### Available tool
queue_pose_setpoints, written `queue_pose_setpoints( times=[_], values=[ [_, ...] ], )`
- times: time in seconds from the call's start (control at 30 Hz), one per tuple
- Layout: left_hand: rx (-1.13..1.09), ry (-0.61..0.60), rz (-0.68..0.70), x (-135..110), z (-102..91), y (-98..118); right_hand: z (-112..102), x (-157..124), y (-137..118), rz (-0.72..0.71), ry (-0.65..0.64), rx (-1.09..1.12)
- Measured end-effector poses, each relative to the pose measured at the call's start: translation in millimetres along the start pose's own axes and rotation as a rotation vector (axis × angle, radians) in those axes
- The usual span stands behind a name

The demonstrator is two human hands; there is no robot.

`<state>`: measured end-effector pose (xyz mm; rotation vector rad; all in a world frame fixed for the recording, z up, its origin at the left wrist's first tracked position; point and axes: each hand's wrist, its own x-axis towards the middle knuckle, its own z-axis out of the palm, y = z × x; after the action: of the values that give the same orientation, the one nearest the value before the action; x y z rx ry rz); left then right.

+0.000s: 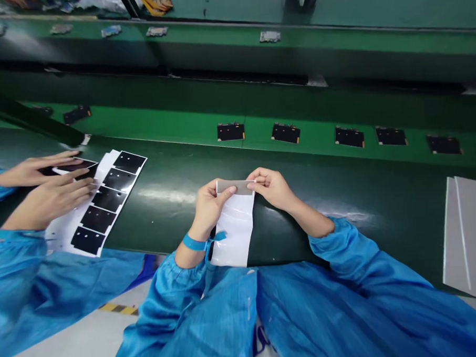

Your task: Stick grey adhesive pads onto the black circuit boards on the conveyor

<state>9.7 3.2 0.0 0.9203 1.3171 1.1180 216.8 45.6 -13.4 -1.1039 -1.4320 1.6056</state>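
Note:
In front of my body, a white backing sheet (234, 228) with a grey strip (238, 187) across its top end hangs toward my lap. My left hand (209, 203) is closed on its upper left side, the thumb on the grey strip. At the upper right corner my right hand (273, 187) pinches the same sheet between thumb and fingers. A blue wrist strap (195, 242) circles my left wrist. Whether the grey strip is partly peeled from the sheet, I cannot tell.
Several black circuit boards (231, 131) lie along the bright green belt (172, 123) beyond the bench. On the left, a co-worker's hands (51, 200) rest near a sheet of black stickers (109, 198). Grey sheets (467, 237) lie at the right. Small parts (270, 36) sit on the upper ledge.

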Motion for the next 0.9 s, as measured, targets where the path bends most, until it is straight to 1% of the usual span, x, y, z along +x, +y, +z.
queue_pose_setpoints(
  times=[0.1,0.2,0.27,0.33,0.47,0.6,0.67,0.77,0.9],
  values=[
    [0.064,-0.006,-0.002,-1.1,0.1,0.9,-5.1,-7.1,1.5,-0.092,-0.012,-0.211],
    [0.131,0.003,0.021,-1.4,0.2,2.4,-7.2,-12.6,2.3,-0.217,0.049,-0.459],
    [0.172,0.026,0.050,-1.6,0.8,3.1,-6.7,-14.3,3.2,-0.254,0.083,-0.539],
    [0.199,0.050,0.073,-1.9,1.4,2.9,-5.9,-14.6,4.1,-0.259,0.096,-0.569],
    [0.203,0.074,0.098,-2.3,0.7,-0.4,-5.2,-14.5,4.3,-0.271,0.095,-0.586],
    [0.188,0.065,0.079,-3.2,-1.0,0.0,-4.8,-15.6,1.9,-0.264,0.067,-0.590],
    [0.194,0.065,0.068,-3.9,-1.1,3.0,-3.8,-16.4,-0.4,-0.249,0.063,-0.541],
    [0.186,0.076,0.069,-4.8,-0.5,7.4,-1.4,-17.6,-4.7,-0.209,0.078,-0.409],
    [0.157,0.083,0.076,-5.1,-0.7,7.3,3.5,-17.2,-7.6,-0.157,0.074,-0.263]
  ],
)
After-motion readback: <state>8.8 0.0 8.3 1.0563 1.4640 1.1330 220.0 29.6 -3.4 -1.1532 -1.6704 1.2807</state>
